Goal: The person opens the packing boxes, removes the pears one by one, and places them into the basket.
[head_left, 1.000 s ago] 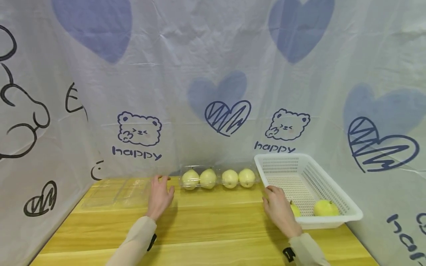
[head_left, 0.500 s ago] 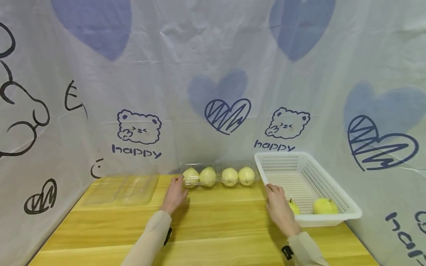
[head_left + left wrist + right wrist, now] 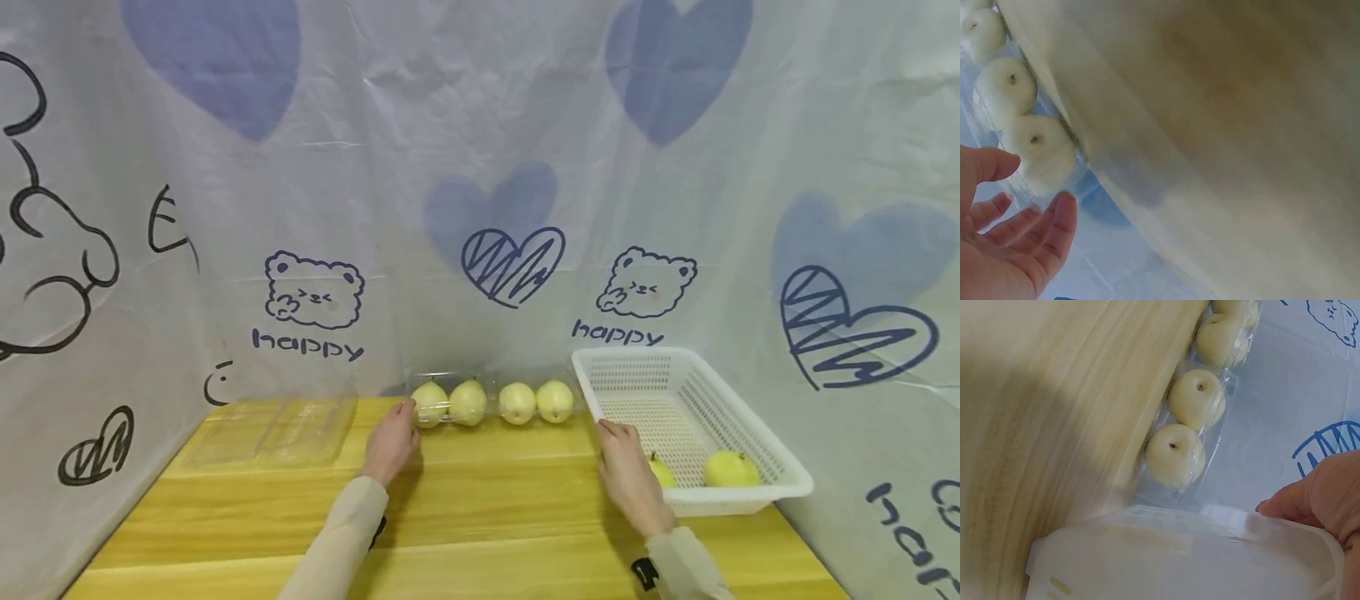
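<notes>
Seemingly, the squaring-up of the boxed pears (image 3: 468, 404) is underway: the left hand (image 3: 392, 442) is resting loosely spread beside the left clear box (image 3: 449, 405), contact uncertain, while the right hand (image 3: 628, 477) is gripping the basket (image 3: 738, 498) by its left rim. The next move is probably calling for light, even pressure. The basket, holding yellow fruit (image 3: 732, 469), is blocking rightward shifting; clear trays (image 3: 300, 429) are lying leftward on the counter (image 3: 510, 508).

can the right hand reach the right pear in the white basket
Likely yes, once it lets go: the right hand holds the white basket by its side, but its open top leaves the right pear uncovered.
</notes>
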A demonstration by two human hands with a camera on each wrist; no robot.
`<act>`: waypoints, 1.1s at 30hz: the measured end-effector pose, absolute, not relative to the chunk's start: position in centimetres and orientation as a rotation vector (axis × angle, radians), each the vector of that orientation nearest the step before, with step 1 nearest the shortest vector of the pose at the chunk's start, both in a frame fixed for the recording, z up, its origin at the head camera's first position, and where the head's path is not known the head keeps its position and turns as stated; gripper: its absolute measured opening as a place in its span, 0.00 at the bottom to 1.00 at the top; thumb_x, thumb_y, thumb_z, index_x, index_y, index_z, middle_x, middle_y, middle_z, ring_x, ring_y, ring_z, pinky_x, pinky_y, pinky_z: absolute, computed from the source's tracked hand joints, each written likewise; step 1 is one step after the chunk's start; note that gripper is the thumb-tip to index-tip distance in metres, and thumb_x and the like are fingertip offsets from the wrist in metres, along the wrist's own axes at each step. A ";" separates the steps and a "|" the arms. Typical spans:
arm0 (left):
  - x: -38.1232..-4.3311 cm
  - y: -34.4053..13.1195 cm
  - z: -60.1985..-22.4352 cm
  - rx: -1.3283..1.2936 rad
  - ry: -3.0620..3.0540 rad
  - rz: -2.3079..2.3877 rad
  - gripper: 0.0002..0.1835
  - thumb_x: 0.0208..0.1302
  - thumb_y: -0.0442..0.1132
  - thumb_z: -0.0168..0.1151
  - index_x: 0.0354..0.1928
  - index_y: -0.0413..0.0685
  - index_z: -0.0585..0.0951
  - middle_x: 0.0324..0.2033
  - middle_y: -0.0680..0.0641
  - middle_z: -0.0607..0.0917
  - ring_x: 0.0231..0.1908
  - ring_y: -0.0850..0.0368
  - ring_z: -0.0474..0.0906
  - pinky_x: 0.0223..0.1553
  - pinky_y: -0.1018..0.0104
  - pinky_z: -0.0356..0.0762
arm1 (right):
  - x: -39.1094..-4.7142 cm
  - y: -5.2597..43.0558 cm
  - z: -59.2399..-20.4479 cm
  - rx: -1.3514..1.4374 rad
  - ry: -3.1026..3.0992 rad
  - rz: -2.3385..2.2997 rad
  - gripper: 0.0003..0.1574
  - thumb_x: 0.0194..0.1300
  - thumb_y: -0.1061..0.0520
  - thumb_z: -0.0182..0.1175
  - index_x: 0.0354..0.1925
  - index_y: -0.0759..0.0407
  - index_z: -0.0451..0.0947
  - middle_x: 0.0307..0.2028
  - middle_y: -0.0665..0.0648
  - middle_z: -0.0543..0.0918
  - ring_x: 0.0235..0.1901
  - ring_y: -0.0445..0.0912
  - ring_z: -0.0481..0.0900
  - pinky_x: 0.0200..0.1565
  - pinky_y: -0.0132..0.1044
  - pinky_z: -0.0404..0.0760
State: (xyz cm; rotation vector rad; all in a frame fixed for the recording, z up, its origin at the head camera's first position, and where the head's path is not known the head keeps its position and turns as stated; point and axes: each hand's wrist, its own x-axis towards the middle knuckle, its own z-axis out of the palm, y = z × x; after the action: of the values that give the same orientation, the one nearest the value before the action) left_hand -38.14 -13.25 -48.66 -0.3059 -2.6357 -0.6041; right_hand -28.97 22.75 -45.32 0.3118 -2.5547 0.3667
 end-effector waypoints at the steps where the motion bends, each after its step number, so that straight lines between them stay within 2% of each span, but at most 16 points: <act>1: -38.2 -13.3 -48.6 -0.315 -2.636 -0.594 0.27 0.56 0.27 0.58 0.61 0.35 0.73 0.52 0.32 0.80 0.43 0.35 0.82 0.43 0.44 0.82 | -29.0 22.8 -45.3 0.311 -2.556 0.365 0.23 0.57 0.76 0.56 0.53 0.73 0.78 0.55 0.70 0.80 0.54 0.63 0.74 0.57 0.55 0.76; 10: -38.8 -13.5 -47.9 -0.296 -2.737 -0.542 0.27 0.54 0.26 0.59 0.59 0.33 0.74 0.50 0.32 0.81 0.46 0.36 0.81 0.48 0.45 0.81 | -29.0 22.5 -45.3 0.276 -2.578 0.396 0.21 0.59 0.75 0.55 0.52 0.72 0.79 0.56 0.70 0.80 0.53 0.63 0.74 0.55 0.54 0.77; 19: -39.1 -14.0 -48.2 -0.330 -2.673 -0.578 0.22 0.54 0.25 0.63 0.53 0.35 0.77 0.46 0.33 0.83 0.43 0.37 0.82 0.46 0.46 0.81 | -28.9 22.6 -45.3 0.288 -2.549 0.392 0.20 0.59 0.75 0.55 0.50 0.71 0.80 0.54 0.70 0.80 0.51 0.64 0.75 0.53 0.55 0.78; 28: -39.4 -13.5 -48.9 -0.345 -2.602 -0.576 0.24 0.53 0.19 0.58 0.55 0.34 0.75 0.47 0.31 0.81 0.42 0.34 0.81 0.45 0.44 0.81 | -29.1 22.4 -45.4 0.272 -2.563 0.386 0.20 0.58 0.75 0.56 0.50 0.71 0.80 0.55 0.69 0.80 0.51 0.62 0.74 0.54 0.53 0.78; 33: -39.9 -13.3 -49.1 -0.370 -2.583 -0.543 0.24 0.52 0.17 0.56 0.54 0.34 0.72 0.43 0.31 0.79 0.37 0.35 0.80 0.40 0.44 0.82 | -29.2 22.2 -45.4 0.259 -2.563 0.392 0.19 0.57 0.75 0.56 0.47 0.71 0.80 0.56 0.69 0.80 0.52 0.62 0.74 0.55 0.53 0.78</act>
State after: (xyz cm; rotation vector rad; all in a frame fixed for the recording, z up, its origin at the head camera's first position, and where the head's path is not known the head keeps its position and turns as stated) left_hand -39.87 -13.33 -49.08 -0.3700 -2.5829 -0.5430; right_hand -29.22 22.20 -45.44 0.2594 -2.5631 0.3925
